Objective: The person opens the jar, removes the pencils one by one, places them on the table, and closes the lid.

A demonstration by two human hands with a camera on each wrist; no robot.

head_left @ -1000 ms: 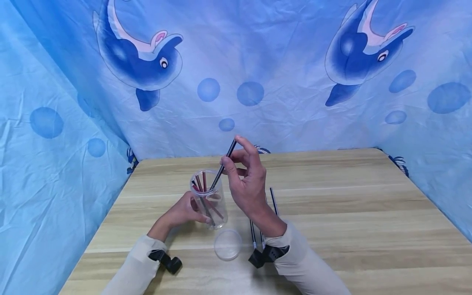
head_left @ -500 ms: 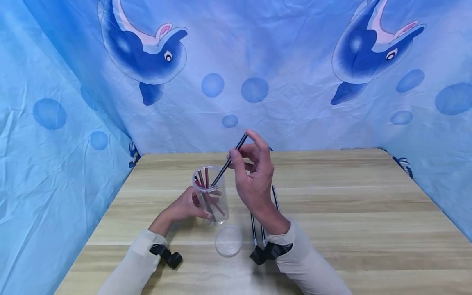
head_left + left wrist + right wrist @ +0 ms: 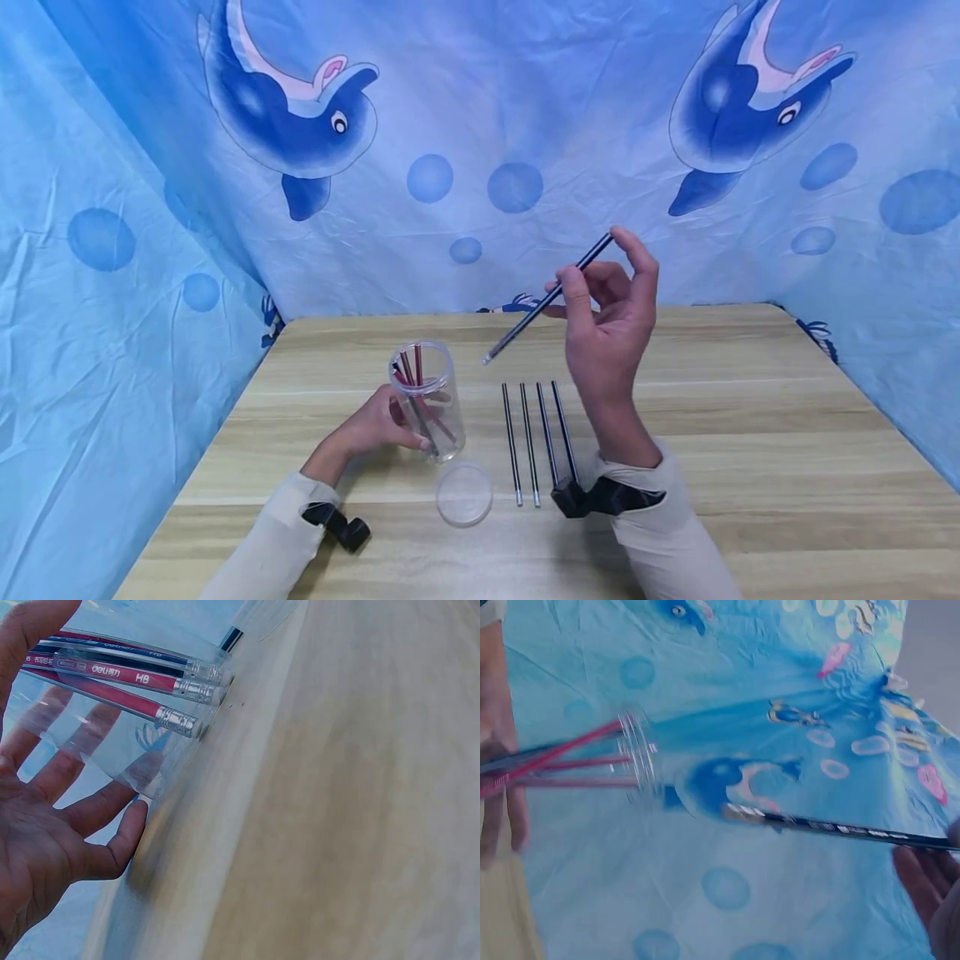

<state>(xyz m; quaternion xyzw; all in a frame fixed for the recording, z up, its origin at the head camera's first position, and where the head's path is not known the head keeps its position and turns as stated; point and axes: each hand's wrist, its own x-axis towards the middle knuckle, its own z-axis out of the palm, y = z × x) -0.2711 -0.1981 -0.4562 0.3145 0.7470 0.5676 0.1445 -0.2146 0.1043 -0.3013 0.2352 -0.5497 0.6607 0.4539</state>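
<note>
My left hand [image 3: 372,427] grips a clear plastic jar [image 3: 448,421] low on its side, the jar standing on the table. Inside lean several red and dark pencils [image 3: 417,365]; the left wrist view shows their eraser ends down at the jar's bottom, one red pencil [image 3: 139,676] printed "HB". Up and to the right of the jar's mouth, my right hand [image 3: 611,321] pinches a black pencil [image 3: 525,323], its eraser end slanting down toward the jar. In the right wrist view that black pencil [image 3: 840,827] is apart from the jar's rim [image 3: 641,757].
Several black pencils [image 3: 528,442] lie side by side on the wooden table [image 3: 750,433], right of the jar. A round clear lid [image 3: 465,497] lies flat in front of it. Blue dolphin-print cloth [image 3: 480,100] hangs behind and at the sides.
The black pencil has come out of the jar's mouth as my right hand moved up and right, uncovering the row of pencils. The left hand and jar have stayed in place.
</note>
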